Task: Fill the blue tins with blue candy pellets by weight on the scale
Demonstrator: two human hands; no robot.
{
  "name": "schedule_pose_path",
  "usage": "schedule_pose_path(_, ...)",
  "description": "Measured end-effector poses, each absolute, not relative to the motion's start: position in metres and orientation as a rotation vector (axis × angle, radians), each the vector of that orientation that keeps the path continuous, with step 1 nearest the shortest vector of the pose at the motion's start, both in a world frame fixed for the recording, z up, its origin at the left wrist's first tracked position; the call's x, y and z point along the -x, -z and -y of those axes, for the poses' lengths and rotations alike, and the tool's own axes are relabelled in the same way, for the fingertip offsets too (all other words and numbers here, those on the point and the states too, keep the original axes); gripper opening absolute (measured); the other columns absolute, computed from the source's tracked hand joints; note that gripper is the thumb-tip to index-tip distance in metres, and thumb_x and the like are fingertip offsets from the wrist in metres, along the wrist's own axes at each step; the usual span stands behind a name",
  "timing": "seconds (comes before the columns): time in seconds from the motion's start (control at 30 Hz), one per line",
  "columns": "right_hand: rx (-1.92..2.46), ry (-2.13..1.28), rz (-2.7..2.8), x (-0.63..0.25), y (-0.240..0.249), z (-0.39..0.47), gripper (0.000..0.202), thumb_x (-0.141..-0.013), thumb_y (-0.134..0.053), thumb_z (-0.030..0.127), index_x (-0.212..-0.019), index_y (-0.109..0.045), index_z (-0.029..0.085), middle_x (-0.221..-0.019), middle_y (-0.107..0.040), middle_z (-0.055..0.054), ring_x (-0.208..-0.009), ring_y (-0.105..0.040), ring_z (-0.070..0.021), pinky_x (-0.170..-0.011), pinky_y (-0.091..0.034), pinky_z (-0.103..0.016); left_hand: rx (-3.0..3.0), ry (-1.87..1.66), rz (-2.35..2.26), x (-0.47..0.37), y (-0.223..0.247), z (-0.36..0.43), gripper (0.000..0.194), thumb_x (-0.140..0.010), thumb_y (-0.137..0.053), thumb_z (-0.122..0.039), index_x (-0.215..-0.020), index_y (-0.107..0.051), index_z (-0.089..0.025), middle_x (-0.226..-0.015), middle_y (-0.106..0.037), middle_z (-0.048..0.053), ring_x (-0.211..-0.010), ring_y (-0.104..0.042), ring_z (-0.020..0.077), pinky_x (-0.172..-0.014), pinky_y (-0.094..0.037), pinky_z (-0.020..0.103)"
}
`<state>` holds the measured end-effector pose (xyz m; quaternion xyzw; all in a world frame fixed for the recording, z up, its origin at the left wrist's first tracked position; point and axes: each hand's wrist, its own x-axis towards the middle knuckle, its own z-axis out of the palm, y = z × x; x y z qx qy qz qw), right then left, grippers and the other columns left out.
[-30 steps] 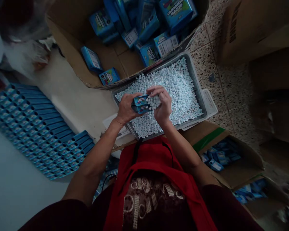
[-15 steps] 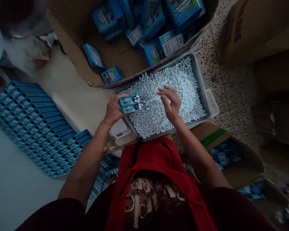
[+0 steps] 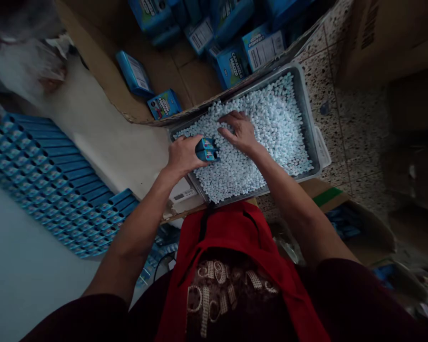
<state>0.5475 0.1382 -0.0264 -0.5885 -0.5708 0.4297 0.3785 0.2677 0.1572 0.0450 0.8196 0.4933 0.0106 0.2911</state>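
My left hand (image 3: 184, 155) is closed around two small blue candy boxes (image 3: 206, 149) held side by side over the left part of a grey tray (image 3: 308, 102). Their open ends point right, toward the candies (image 3: 278, 128), small white and pale-blue pieces that fill the tray. Reaching into the heap to the right of the boxes is my right hand (image 3: 241, 133). Its thumb is apart from the fingers, whose tips are partly hidden among the candies, and no box is in it.
Behind the tray stands a big cardboard box (image 3: 103, 80) with larger blue boxes inside. Rows of small blue boxes (image 3: 57, 185) are stacked at left. A white scale (image 3: 185, 195) shows by the tray's left corner. An open carton (image 3: 367, 237) sits at lower right.
My left hand has moved right with the two boxes, and the candies at their mouths no longer show. My right hand has come left and down into the candies.
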Motion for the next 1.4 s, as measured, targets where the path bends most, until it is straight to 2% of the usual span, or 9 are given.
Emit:
schedule_pose_path(0.2,1.251,-1.369,0.686,-0.503,-0.018,-0.129,0.065,-0.084,-0.095,0.092,-0.079,-0.081,0.029,-0.086,-0.081,-0.002,-0.092,-0.076,-0.0268,-0.106,-0.067,-0.049,-2.259,-0.106,-1.377,-0.288,-0.054,-0.15,0.092,-0.053,-0.121,-0.051,-0.134,-0.081,-0.03,-0.11,-0.088,0.009,-0.107,-0.084,0.0478,-0.1,-0.068,0.058)
schedule_pose_path(0.37,1.117,-1.292,0.352,-0.507,-0.052,-0.121,0.066,-0.103,-0.07,0.095,-0.086,-0.074,0.031,-0.097,-0.081,-0.005,-0.101,-0.083,-0.0293,-0.104,-0.073,-0.056,-2.15,-0.419,-1.325,-0.285,-0.062,-0.126,0.093,-0.074,-0.111,-0.076,-0.147,-0.076,-0.03,-0.139,-0.088,0.011,-0.123,-0.084,0.0411,-0.11,-0.069,0.055)
schedule_pose_path(0.5,1.113,-1.295,0.284,-0.533,-0.069,-0.115,0.065,-0.1,-0.069,0.096,-0.097,-0.077,0.031,-0.104,-0.083,-0.008,-0.106,-0.084,-0.0327,-0.096,-0.076,-0.057,-2.024,-0.534,-1.237,-0.288,-0.054,-0.116,0.095,-0.076,-0.101,-0.093,-0.139,-0.076,-0.026,-0.134,-0.088,0.014,-0.127,-0.085,0.0406,-0.115,-0.069,0.057)
schedule_pose_path(0.67,1.093,-1.339,0.297,-0.543,-0.085,-0.106,0.067,-0.101,-0.069,0.097,-0.098,-0.078,0.031,-0.102,-0.085,-0.007,-0.098,-0.085,-0.0305,-0.097,-0.077,-0.056,-2.003,-0.607,-1.244,-0.294,-0.043,-0.118,0.095,-0.082,-0.097,-0.094,-0.145,-0.074,-0.027,-0.14,-0.087,0.014,-0.132,-0.084,0.0401,-0.119,-0.067,0.058)
schedule_pose_path(0.8,1.06,-1.313,0.335,-0.533,-0.095,-0.109,0.066,-0.102,-0.069,0.096,-0.094,-0.076,0.031,-0.099,-0.082,-0.007,-0.104,-0.085,-0.0312,-0.102,-0.077,-0.055,-2.039,-0.587,-1.284,-0.292,-0.042,-0.117,0.096,-0.079,-0.101,-0.089,-0.146,-0.072,-0.027,-0.142,-0.085,0.016,-0.134,-0.082,0.0421,-0.122,-0.065,0.059)
schedule_pose_path(1.07,1.189,-1.138,0.594,-0.491,-0.106,-0.101,0.066,-0.108,-0.062,0.091,-0.079,-0.069,0.032,-0.098,-0.076,-0.008,-0.113,-0.08,-0.0348,-0.118,-0.067,-0.062,-2.1,-0.491,-1.311,-0.286,-0.048,-0.118,0.097,-0.074,-0.105,-0.086,-0.145,-0.071,-0.028,-0.139,-0.084,0.014,-0.13,-0.081,0.0433,-0.12,-0.064,0.06)
schedule_pose_path(1.2,1.24,-1.123,0.766,-0.47,-0.109,-0.091,0.065,-0.108,-0.064,0.089,-0.076,-0.076,0.034,-0.102,-0.08,-0.007,-0.122,-0.079,-0.0355,-0.136,-0.054,-0.066,-2.079,-0.507,-1.369,-0.286,-0.046,-0.115,0.089,-0.078,-0.104,-0.079,-0.143,-0.07,-0.03,-0.137,-0.084,0.012,-0.127,-0.081,0.0411,-0.118,-0.065,0.058)
schedule_pose_path(1.3,1.252,-1.184,0.98,-0.481,-0.109,-0.072,0.063,-0.11,-0.059,0.091,-0.095,-0.09,0.039,-0.123,-0.087,-0.005,-0.149,-0.074,-0.0368,-0.148,-0.038,-0.069,-2.055,-0.536,-1.389,-0.273,-0.051,-0.117,0.085,-0.081,-0.102,-0.08,-0.142,-0.07,-0.029,-0.137,-0.084,0.013,-0.124,-0.082,0.041,-0.116,-0.065,0.058)
schedule_pose_path(1.4,1.459,-0.985,1.14,-0.513,-0.09,-0.032,0.057,-0.113,-0.057,0.087,-0.125,-0.092,0.043,-0.158,-0.08,-0.005,-0.171,-0.056,-0.0388,-0.15,-0.031,-0.072,-2.06,-0.518,-1.381,-0.246,-0.063,-0.124,0.087,-0.081,-0.102,-0.08,-0.145,-0.072,-0.029,-0.139,-0.085,0.013,-0.127,-0.081,0.0427,-0.116,-0.065,0.059)
